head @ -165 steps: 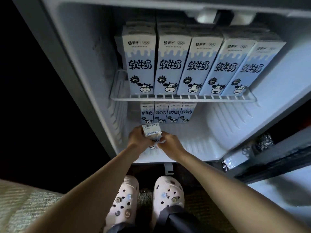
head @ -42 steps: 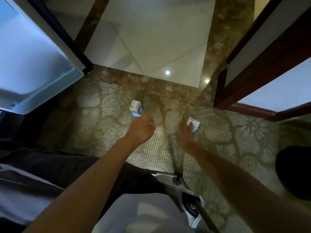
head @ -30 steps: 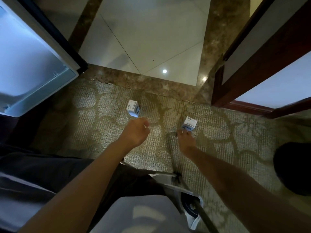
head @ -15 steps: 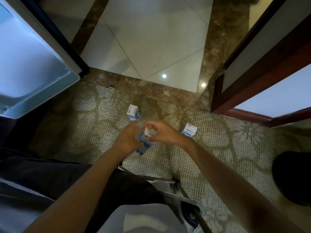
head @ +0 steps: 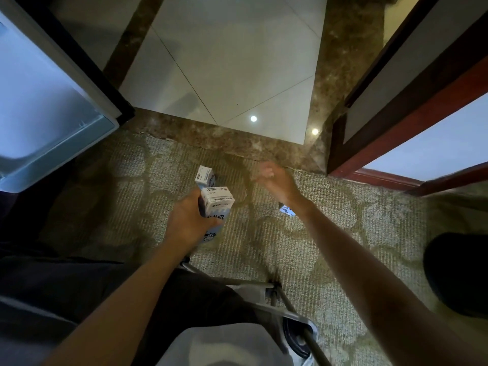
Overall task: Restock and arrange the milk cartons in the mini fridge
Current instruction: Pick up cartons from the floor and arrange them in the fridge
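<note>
My left hand (head: 187, 223) grips a small blue-and-white milk carton (head: 215, 207), held upright above the carpet. A second carton (head: 204, 177) stands on the carpet just beyond it. A third carton (head: 286, 210) lies on the carpet to the right, mostly hidden under my right wrist. My right hand (head: 274, 180) hovers over the carpet with its fingers loosely apart and nothing in it. It is blurred. The open fridge door (head: 39, 114) fills the upper left; the fridge's inside is out of view.
Patterned carpet (head: 330, 233) meets a marble strip and pale floor tiles (head: 232, 62) ahead. A dark red wooden door frame (head: 396, 107) rises on the right. A metal stand with a wheel (head: 293, 328) is by my legs. A black object (head: 459, 276) sits at the right edge.
The view turned from the fridge shelves to the floor. Both hands met on a carton; now my left hand alone holds it, and my right hand has let go and swung right.
</note>
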Action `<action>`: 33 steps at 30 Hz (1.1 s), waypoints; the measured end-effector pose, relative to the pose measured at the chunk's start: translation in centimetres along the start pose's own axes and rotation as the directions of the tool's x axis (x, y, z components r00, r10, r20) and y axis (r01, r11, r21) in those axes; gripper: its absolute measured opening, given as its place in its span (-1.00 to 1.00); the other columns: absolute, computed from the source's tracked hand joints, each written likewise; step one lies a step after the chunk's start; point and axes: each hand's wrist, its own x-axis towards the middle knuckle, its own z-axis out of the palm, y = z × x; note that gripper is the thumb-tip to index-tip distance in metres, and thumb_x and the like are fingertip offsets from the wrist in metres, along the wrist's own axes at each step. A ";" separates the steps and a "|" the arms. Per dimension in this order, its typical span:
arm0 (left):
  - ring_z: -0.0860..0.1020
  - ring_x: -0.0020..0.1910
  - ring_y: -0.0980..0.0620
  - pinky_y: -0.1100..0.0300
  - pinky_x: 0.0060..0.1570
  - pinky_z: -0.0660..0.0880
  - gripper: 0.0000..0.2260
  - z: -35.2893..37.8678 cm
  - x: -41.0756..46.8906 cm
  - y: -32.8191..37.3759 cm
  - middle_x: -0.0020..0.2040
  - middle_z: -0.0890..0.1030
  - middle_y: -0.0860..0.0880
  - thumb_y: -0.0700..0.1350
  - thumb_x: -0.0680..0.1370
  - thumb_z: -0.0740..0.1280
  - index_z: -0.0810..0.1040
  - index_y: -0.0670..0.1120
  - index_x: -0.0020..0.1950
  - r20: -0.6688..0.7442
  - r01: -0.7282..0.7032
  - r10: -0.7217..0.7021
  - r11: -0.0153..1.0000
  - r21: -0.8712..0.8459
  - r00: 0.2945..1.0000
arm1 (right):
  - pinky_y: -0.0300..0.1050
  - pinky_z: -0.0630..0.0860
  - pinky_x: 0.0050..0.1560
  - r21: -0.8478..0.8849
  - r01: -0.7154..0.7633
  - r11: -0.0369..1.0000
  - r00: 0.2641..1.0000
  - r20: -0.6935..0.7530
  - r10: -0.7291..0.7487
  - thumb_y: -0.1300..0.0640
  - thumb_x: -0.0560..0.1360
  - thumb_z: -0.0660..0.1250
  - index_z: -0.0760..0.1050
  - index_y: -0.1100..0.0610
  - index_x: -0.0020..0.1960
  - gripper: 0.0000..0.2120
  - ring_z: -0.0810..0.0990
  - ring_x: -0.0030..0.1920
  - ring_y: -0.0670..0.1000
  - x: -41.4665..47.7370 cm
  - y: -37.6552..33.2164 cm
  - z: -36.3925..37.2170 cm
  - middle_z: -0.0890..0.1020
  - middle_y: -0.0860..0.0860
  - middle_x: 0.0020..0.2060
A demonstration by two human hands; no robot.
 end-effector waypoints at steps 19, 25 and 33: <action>0.53 -0.01 0.05 0.35 -0.20 0.40 -0.54 -0.4 -0.8 -0.4 0.15 0.61 -0.11 -0.23 0.38 0.49 0.46 -0.17 0.24 -0.090 0.097 -0.104 0.992 -0.076 0.991 | -0.08 0.49 0.03 -0.686 -0.239 0.687 0.970 -0.133 0.204 0.31 0.53 0.26 0.45 0.25 0.24 -0.72 0.56 0.16 0.17 0.4 7.2 1.2 0.54 0.19 0.16; 0.53 -0.04 0.07 0.21 -0.12 0.46 -0.55 -2.7 -1.1 -1.0 0.14 0.62 -0.09 -0.23 0.38 0.50 0.46 -0.14 0.23 -0.211 0.102 -0.141 0.978 -0.184 0.967 | -0.08 0.50 0.02 -0.648 0.017 0.762 0.999 0.051 0.020 0.10 0.44 0.41 0.52 0.21 0.20 -0.63 0.57 0.12 0.14 1.1 0.9 3.9 0.60 0.18 0.12; 0.57 0.18 -0.09 0.20 -0.02 0.46 -0.53 -10.7 -2.5 -2.1 0.23 0.58 -0.13 -0.22 0.38 0.50 0.43 -0.19 0.24 -0.501 0.052 -0.216 0.946 -0.321 0.838 | -0.13 0.24 -0.36 -0.478 0.502 0.721 0.865 0.291 -0.409 0.21 0.34 0.36 0.37 0.17 -0.36 -0.82 0.40 -0.31 0.04 0.0 -16.3 6.9 0.45 0.09 -0.38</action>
